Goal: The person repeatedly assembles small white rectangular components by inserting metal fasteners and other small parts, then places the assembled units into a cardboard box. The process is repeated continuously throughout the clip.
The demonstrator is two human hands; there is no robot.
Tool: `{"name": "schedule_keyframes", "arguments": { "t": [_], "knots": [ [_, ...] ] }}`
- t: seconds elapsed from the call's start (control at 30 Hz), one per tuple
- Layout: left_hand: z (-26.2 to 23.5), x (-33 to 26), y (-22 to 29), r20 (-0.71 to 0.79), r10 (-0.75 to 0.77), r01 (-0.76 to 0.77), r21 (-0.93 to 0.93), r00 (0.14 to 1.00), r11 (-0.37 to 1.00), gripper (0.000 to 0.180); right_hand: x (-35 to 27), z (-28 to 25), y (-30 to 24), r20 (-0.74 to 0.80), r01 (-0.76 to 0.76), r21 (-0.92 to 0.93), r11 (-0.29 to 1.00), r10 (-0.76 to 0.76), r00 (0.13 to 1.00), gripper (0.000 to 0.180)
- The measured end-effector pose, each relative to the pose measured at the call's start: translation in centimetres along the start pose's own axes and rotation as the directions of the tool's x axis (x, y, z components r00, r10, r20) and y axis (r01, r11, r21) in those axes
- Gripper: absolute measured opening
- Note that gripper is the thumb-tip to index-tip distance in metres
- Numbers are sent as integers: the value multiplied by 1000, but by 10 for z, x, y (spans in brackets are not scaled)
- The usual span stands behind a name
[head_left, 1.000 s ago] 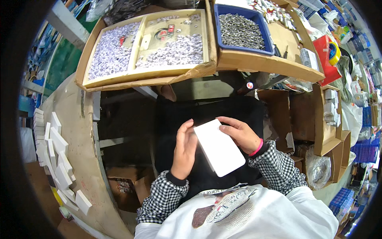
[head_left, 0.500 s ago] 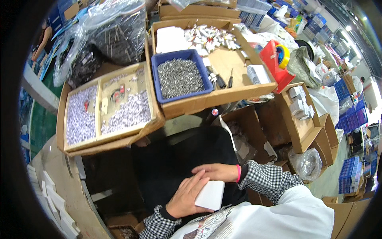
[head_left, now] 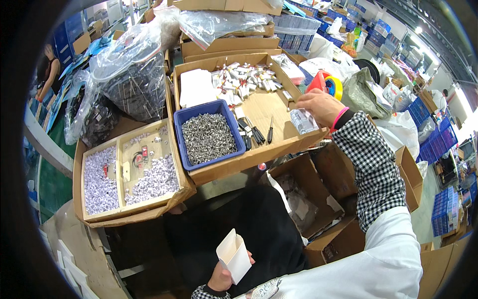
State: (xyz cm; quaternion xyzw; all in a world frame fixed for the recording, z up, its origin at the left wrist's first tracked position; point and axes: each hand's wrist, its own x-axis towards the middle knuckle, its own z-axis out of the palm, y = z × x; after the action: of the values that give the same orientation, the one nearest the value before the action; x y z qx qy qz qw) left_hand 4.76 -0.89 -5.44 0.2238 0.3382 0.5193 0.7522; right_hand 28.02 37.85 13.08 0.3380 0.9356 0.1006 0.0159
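white box (head_left: pixel 237 259) gripped in l hand (head_left: pixel 221 278) fingers, r hand (head_left: pixel 322 106) nr tape dispenser (head_left: pixel 316 82), can't tell its grip.

Black-and-white checked sleeves (head_left: pixel 376 167) — black cuffs (head_left: pixel 345 119), pink wristband (head_left: pixel 340 117) — white printed top (head_left: pixel 388 244).

There is open room above the dark lap (head_left: pixel 231 214), between the left hand (head_left: pixel 222 277) and the cardboard tray (head_left: pixel 255 107). Inside, the blue bin (head_left: pixel 216 160) blocks the left side. The red tape holder (head_left: pixel 316 80) stands close beside the right hand (head_left: pixel 321 106).
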Motion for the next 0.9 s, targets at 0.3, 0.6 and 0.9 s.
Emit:
{"name": "schedule_keyframes", "arguments": {
  "t": [0.3, 0.6, 0.9],
  "knots": [
    [2, 7, -1, 38, 124, -113, -207, 992, 972, 74, -20, -31, 16, -42, 71, 276, 958, -62, 997, 21],
    [-8, 11, -5, 58, 72, -61, -174, 996, 983, 88, 29, -55, -1, 54, -69, 606, 792, 45, 998, 41],
    [-19, 6, -6, -14, 83, -84, -208, 996, 975, 86, 120, -11, 37, 223, -29, 82, 996, 10, 975, 25]
  ]
}}
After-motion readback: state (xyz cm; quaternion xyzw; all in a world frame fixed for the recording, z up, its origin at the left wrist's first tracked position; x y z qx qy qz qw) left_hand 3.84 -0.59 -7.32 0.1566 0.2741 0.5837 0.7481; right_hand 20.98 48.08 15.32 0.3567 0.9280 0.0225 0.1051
